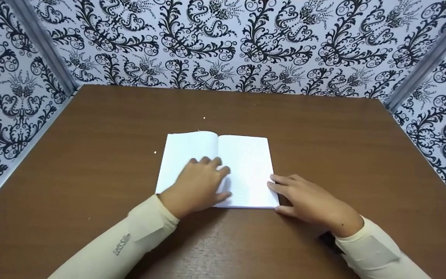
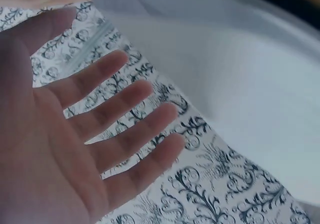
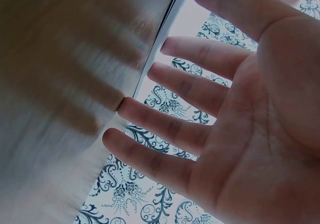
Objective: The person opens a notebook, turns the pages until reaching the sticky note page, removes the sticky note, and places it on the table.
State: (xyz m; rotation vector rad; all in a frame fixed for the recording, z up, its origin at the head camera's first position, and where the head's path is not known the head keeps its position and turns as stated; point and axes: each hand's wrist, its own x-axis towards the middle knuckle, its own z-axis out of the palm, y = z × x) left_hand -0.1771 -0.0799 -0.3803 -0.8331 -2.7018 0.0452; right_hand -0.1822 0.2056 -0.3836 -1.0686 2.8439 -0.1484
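Note:
A notebook [image 1: 248,162] with blank white pages lies spread on the brown table. My left hand [image 1: 199,185] is over its lower middle, near the fold, with fingers apart. The left wrist view shows that palm and its extended fingers beside the white page [image 2: 255,99]; whether they touch the paper I cannot tell. At the notebook's lower right edge, my right hand [image 1: 310,199] has its fingertips on the page border and its thumb by the bottom corner. In the right wrist view the right hand's fingers [image 3: 175,126] are extended along the dark edge, gripping nothing.
The wooden table [image 1: 323,131] extends around the notebook on all sides. Small white specks [image 1: 155,152] dot the surface left of and behind it. Patterned black-and-white panels [image 1: 215,46] enclose the back and sides, joined by grey corner strips [image 1: 426,58].

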